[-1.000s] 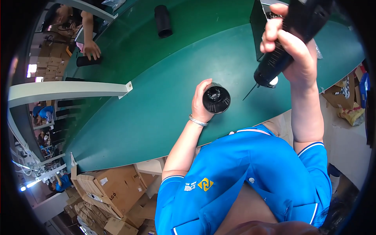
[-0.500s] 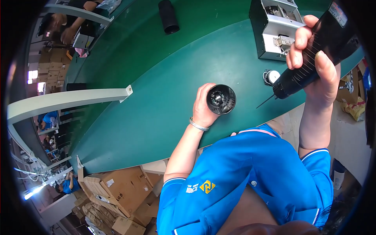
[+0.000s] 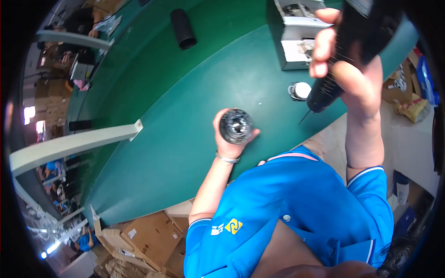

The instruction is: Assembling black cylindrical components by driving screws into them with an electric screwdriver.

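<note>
My left hand (image 3: 227, 144) is wrapped round a black cylindrical housing (image 3: 236, 126) above the green table. Its round end faces up, with shiny metal parts inside, blurred by motion. Raised at the right, my right hand (image 3: 354, 76) grips a black electric screwdriver (image 3: 324, 90) whose thin bit points down and to the left. The bit's tip is apart from the housing. Just left of the screwdriver's nose, a small round part with a white top (image 3: 300, 91) rests on the table.
The green table (image 3: 185, 153) has a black tube (image 3: 183, 28) lying at its far side. Beyond my right hand stands a metal bin (image 3: 296, 37) holding small parts. A pale metal frame bar (image 3: 79, 140) reaches in from the left. Cardboard boxes (image 3: 150, 238) sit below the table's edge.
The view has shifted, so table things appear further left. My left hand has turned the housing, and its top end looks different. The screwdriver is still held up in my right hand.
</note>
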A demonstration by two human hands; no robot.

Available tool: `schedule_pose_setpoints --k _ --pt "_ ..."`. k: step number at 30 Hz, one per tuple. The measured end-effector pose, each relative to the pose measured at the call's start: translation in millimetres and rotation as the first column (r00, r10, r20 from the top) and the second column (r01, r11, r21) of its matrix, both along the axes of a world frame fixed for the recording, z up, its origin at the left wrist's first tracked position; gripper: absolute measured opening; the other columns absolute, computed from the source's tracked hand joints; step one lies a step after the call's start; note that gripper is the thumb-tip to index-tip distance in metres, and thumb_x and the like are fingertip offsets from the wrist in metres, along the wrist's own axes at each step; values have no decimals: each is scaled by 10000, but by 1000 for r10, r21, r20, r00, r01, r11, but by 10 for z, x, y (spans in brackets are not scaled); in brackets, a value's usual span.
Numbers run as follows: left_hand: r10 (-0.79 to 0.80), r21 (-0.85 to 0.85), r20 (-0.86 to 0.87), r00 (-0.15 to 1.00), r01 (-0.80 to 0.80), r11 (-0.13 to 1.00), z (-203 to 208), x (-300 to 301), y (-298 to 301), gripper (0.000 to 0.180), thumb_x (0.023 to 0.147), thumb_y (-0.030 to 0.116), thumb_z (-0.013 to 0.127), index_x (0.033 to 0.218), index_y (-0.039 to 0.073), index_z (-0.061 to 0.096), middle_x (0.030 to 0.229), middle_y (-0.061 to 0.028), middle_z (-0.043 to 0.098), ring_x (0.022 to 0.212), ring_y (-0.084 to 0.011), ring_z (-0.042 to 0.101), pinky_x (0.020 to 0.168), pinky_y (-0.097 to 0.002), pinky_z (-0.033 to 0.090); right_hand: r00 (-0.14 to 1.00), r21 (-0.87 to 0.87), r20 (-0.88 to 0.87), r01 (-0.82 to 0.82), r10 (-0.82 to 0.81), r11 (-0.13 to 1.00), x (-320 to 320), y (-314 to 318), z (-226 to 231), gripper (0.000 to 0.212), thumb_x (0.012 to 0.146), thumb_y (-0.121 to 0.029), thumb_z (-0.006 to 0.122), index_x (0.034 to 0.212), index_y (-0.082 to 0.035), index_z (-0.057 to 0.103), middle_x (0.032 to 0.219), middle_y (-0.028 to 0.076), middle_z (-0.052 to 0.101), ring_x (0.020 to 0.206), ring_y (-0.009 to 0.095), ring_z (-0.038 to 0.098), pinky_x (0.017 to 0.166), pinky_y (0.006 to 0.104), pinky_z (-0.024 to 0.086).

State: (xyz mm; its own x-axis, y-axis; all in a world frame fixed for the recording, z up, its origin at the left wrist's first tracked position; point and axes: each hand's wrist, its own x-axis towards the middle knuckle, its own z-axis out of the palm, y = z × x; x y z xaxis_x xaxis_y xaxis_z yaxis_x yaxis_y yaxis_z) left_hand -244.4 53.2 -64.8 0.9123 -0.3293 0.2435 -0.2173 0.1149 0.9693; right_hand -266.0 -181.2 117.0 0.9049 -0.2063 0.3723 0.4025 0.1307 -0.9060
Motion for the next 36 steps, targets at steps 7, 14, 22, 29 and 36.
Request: schedule_pose_setpoints --k 7,14,22,29,36 --pt "104 218 218 970 -152 964 118 65 -23 550 512 -27 700 1024 40 509 981 -96 576 844 -190 573 769 -281 460 989 2 -48 139 -139 990 -82 -352 86 444 689 36 576 1107 43 425 758 121 564 585 173 553 571 236 460" --pt "71 307 258 964 -151 940 114 43 -19 538 508 -16 697 1009 36 509 966 -94 576 821 -195 574 750 -286 467 978 49 27 204 -206 978 -53 -664 41 398 723 -4 565 1093 44 429 732 108 551 562 167 541 534 235 456" --pt "35 281 269 963 -113 953 138 89 -26 530 497 -26 694 987 39 503 961 -98 575 810 -206 573 745 -295 472 874 205 299 332 -382 921 -2 -1020 378 284 766 -54 541 1025 37 466 696 92 532 543 156 531 510 229 447" --pt "22 364 242 970 -111 925 216 107 -40 514 494 -12 693 970 46 508 942 -87 575 796 -198 569 739 -289 467 918 124 164 345 -362 930 333 -1299 169 263 761 -51 553 998 33 476 679 87 533 524 151 526 496 226 444" --pt "6 329 207 978 -75 941 187 145 -31 510 497 18 708 973 52 529 942 -76 574 795 -181 561 745 -274 452 937 22 -17 349 -349 937 497 -1491 -69 239 754 -49 566 966 28 487 659 82 534 502 145 520 479 223 440"
